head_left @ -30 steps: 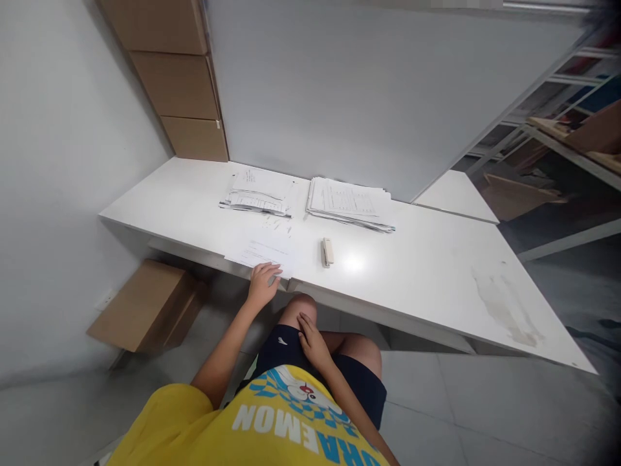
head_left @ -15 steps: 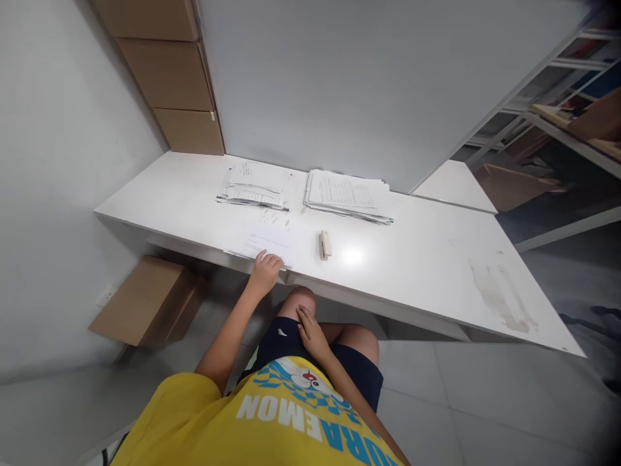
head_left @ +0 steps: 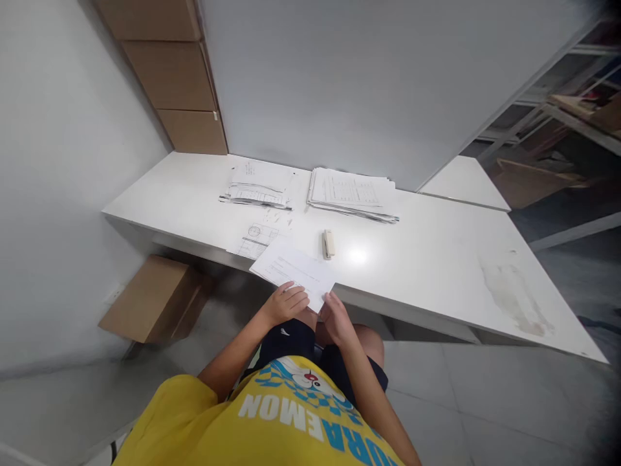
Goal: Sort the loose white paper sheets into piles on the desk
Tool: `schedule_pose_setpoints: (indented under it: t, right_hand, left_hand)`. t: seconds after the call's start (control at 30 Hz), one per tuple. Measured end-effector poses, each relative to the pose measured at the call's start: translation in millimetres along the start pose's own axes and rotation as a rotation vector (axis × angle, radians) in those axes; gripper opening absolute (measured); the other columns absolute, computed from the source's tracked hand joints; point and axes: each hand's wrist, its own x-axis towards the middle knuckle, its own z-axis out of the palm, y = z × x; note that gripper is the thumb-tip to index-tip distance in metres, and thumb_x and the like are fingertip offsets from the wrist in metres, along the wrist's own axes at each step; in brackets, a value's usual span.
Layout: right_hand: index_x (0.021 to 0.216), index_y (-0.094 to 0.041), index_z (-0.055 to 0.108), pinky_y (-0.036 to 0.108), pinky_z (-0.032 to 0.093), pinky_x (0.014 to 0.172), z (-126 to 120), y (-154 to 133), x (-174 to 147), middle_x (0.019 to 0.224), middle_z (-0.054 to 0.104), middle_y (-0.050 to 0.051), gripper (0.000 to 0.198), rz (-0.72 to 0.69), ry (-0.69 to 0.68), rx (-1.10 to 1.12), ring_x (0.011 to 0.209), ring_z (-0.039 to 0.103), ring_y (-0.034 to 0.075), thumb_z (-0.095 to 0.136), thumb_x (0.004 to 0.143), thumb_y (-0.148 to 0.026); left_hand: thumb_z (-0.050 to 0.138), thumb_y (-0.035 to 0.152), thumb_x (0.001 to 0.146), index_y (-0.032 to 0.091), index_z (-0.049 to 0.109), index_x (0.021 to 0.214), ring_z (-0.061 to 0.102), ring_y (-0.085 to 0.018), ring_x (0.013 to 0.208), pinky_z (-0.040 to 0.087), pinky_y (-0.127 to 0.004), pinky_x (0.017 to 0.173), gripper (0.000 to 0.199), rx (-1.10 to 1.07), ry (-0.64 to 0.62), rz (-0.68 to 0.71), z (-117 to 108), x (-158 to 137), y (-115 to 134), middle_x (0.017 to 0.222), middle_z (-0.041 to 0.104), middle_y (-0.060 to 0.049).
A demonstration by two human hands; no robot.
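My left hand [head_left: 287, 303] is closed on the near edge of a few sheets of paper [head_left: 295, 268], held tilted over the table's front edge. The right corner of these sheets is pinched in my right hand [head_left: 336, 316], thumb on top. Under their left end, another printed sheet [head_left: 257, 238] with a round mark lies on the white table [head_left: 417, 252]. A cream stapler [head_left: 328, 244] stands just beyond the held paper, to its right. Farther back are a left stack of papers [head_left: 257, 184] and a thicker right stack [head_left: 353, 193].
Cardboard boxes [head_left: 191, 133] are piled at the table's back left corner. Another cardboard box [head_left: 145, 298] sits below the table at the left. A grey partition [head_left: 320, 84] rises behind the table, and shelving [head_left: 533, 123] stands at the far right. A smear marks the table's right end.
My left hand has lifted the sheets and drawn them right, uncovering a printed sheet beneath. My right hand has come up from my lap and taken their right corner.
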Motion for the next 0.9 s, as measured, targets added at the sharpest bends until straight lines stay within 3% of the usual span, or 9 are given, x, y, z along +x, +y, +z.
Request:
schedule_pose_setpoints:
  t: [0.1,0.2,0.27,0.33,0.43,0.5,0.57,0.67,0.9]
  right_hand:
    - [0.113,-0.024,0.069,0.042,0.049,0.095,1.7,4.8,-0.3,0.117,0.07,0.006,0.047,0.045,0.049,0.056,0.109,0.062,0.028,0.079,0.071,-0.042]
    - [0.11,-0.024,0.071,0.046,0.049,0.095,-2.7,19.9,-0.8,0.112,0.072,0.007,0.046,0.067,0.066,0.11,0.108,0.063,0.03,0.08,0.069,-0.042]
    - [0.109,-0.024,0.071,0.047,0.049,0.095,-7.8,25.2,-2.9,0.112,0.072,0.007,0.046,0.068,0.093,0.101,0.108,0.063,0.031,0.08,0.067,-0.043]
    - [0.108,-0.024,0.072,0.047,0.048,0.096,-14.6,24.6,-6.3,0.111,0.073,0.007,0.046,0.067,0.121,0.064,0.108,0.063,0.032,0.081,0.067,-0.045]
    - [0.106,-0.024,0.073,0.047,0.048,0.094,-26.7,16.7,-12.3,0.108,0.074,0.008,0.049,0.082,0.128,-0.011,0.106,0.063,0.033,0.081,0.064,-0.048]
    - [0.103,-0.023,0.074,0.047,0.048,0.093,-34.3,10.8,-15.7,0.106,0.074,0.008,0.05,0.093,0.123,-0.056,0.103,0.064,0.033,0.082,0.062,-0.05]
    - [0.101,-0.022,0.074,0.046,0.048,0.091,-39.8,5.8,-18.1,0.105,0.074,0.008,0.049,0.089,0.125,-0.092,0.1,0.065,0.032,0.082,0.061,-0.051]
    - [0.099,-0.022,0.074,0.044,0.049,0.089,-43.1,0.5,-19.5,0.102,0.074,0.008,0.05,0.071,0.139,-0.143,0.095,0.065,0.031,0.081,0.062,-0.054]
    - [0.084,-0.019,0.069,0.034,0.05,0.068,-46.4,-2.1,-17.7,0.085,0.072,0.008,0.049,0.037,0.264,-0.228,0.08,0.063,0.026,0.073,0.066,-0.064]
  left_hand:
    - [0.05,0.016,0.095,0.028,0.065,0.108,0.063,-0.012,0.111,0.036,-0.032,0.112,0.024,0.066,0.034,0.017,11.1,-16.4,8.9,0.104,0.073,0.0]
    - [0.057,0.023,0.092,0.029,0.067,0.1,0.062,-0.016,0.111,0.032,-0.036,0.113,0.015,0.07,0.163,-0.078,19.7,-31.9,17.2,0.1,0.071,-0.001]
    - [0.057,0.031,0.091,0.027,0.066,0.095,0.058,-0.022,0.116,0.029,-0.043,0.113,0.011,0.057,0.362,-0.327,19.7,-37.5,18.6,0.101,0.069,-0.005]
    - [0.052,0.038,0.093,0.024,0.063,0.1,0.052,-0.025,0.123,0.029,-0.046,0.112,0.019,-0.022,0.624,-0.698,12.0,-37.1,12.4,0.108,0.065,-0.009]
    - [0.048,0.043,0.093,0.022,0.056,0.113,0.052,-0.024,0.121,0.041,-0.04,0.103,0.03,-0.37,0.859,-1.18,-12.6,-27.4,-11.8,0.12,0.059,-0.011]
    - [0.051,0.048,0.09,0.02,0.056,0.114,0.059,-0.022,0.108,0.047,-0.035,0.092,0.037,-0.695,0.7,-1.308,-31.6,-19.0,-30.2,0.113,0.062,-0.01]
    - [0.055,0.053,0.085,0.017,0.062,0.106,0.063,-0.022,0.094,0.049,-0.032,0.081,0.041,-0.914,0.392,-1.291,-46.8,-11.7,-42.6,0.099,0.066,-0.008]
    - [0.06,0.057,0.08,0.015,0.067,0.092,0.062,-0.02,0.078,0.046,-0.028,0.069,0.044,-0.984,0.105,-1.208,-55.8,-4.2,-44.9,0.083,0.067,-0.005]
    - [0.062,0.065,0.075,0.014,0.064,0.083,0.059,-0.019,0.07,0.041,-0.027,0.062,0.052,-0.997,0.047,-1.195,-33.6,1.5,-27.2,0.077,0.066,-0.005]
